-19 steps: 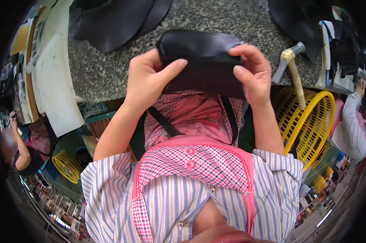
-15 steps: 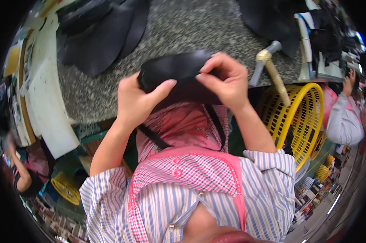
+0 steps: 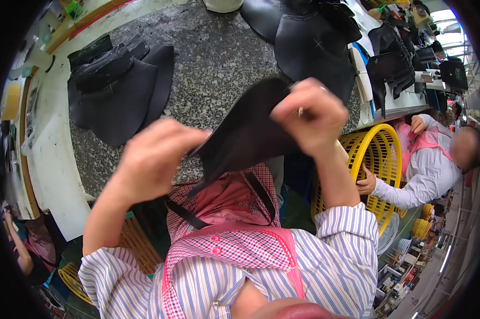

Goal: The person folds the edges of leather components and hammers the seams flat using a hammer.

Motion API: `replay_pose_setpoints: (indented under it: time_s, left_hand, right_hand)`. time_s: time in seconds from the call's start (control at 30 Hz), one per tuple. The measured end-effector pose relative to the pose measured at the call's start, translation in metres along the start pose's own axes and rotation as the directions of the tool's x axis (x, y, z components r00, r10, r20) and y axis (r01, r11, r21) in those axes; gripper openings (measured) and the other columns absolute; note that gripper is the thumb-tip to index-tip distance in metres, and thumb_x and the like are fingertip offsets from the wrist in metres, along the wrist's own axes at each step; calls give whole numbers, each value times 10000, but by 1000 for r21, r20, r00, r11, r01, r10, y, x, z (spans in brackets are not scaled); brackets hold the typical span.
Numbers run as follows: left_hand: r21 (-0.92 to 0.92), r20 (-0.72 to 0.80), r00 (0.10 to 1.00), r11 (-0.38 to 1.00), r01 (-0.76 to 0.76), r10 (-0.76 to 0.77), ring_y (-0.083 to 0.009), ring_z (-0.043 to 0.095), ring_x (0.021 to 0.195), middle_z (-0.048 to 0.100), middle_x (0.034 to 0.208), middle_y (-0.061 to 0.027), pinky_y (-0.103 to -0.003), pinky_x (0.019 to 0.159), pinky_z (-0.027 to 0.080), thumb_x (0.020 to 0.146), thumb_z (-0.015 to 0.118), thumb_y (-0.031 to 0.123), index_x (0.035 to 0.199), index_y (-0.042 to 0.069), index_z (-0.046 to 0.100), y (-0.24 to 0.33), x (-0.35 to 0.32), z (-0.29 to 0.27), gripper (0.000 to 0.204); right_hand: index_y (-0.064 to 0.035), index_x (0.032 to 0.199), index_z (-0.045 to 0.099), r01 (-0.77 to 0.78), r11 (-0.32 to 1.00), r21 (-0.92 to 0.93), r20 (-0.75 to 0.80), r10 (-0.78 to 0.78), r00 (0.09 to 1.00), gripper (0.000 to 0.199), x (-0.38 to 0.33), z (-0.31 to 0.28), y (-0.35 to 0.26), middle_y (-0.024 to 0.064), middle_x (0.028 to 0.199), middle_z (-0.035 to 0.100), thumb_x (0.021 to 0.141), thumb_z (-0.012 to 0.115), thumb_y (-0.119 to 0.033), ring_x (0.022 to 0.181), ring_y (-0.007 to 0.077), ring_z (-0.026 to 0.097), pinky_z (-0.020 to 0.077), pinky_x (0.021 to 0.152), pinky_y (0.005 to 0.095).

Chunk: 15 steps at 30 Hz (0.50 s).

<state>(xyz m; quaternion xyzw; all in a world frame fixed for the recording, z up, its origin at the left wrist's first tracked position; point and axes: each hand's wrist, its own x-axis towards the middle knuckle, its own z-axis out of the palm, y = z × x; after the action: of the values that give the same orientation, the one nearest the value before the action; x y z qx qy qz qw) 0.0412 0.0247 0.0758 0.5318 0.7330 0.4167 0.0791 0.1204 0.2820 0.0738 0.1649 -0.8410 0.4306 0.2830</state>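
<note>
I hold a black leather piece (image 3: 245, 133) up in front of my chest with both hands. My left hand (image 3: 152, 159) grips its lower left edge. My right hand (image 3: 309, 114) pinches its upper right edge, fingers closed over it. The piece is tilted, its upper end over the grey speckled worktop (image 3: 213, 58). Below it are my pink checked apron and striped shirt.
A stack of black leather pieces (image 3: 115, 80) lies on the worktop at left, more black pieces (image 3: 309, 42) at the far right. A yellow plastic basket (image 3: 378, 159) stands to my right. Another person (image 3: 431, 165) in a pink apron sits beside the basket, one hand on it.
The black piece has unfolded and tilted up to the right. My right hand has risen with its edge, my left hand has dropped lower left. The view has shifted over the worktop.
</note>
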Motion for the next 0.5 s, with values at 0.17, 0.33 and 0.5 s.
replay_pose_setpoints:
  time_s: [0.17, 0.33, 0.5]
  left_hand:
    - [378, -416, 899, 872, 309, -138, -218, 520, 1097, 551, 1232, -79, -324, 891, 408, 732, 720, 222, 1220, 124, 554, -62, 20, -54, 524]
    - [802, -398, 912, 446, 397, -97, -293, 348, 1269, 417, 1359, -106, -391, 1033, 291, 805, 625, 370, 1314, 152, 450, -157, -18, -76, 582]
    - [854, -428, 873, 212, 475, -235, -267, 387, 1218, 464, 1273, -38, -409, 934, 358, 719, 688, 390, 1243, 168, 502, -144, -6, -56, 598]
  right_hand:
    - [-101, 926, 656, -91, 687, -721, -210, -91, 973, 210, 32, -124, 87, 90, 979, 586, 750, 707, -204, 906, 255, 562, 453, 776, 333]
    - [-127, 954, 659, -149, 651, -744, -190, 7, 982, 253, -3, -86, 89, 115, 1083, 536, 731, 713, -233, 1012, 287, 504, 422, 854, 368]
    - [-91, 898, 650, -148, 862, -485, 14, 177, 984, 218, -11, -3, 73, 110, 1062, 544, 708, 710, -179, 982, 292, 502, 429, 830, 373]
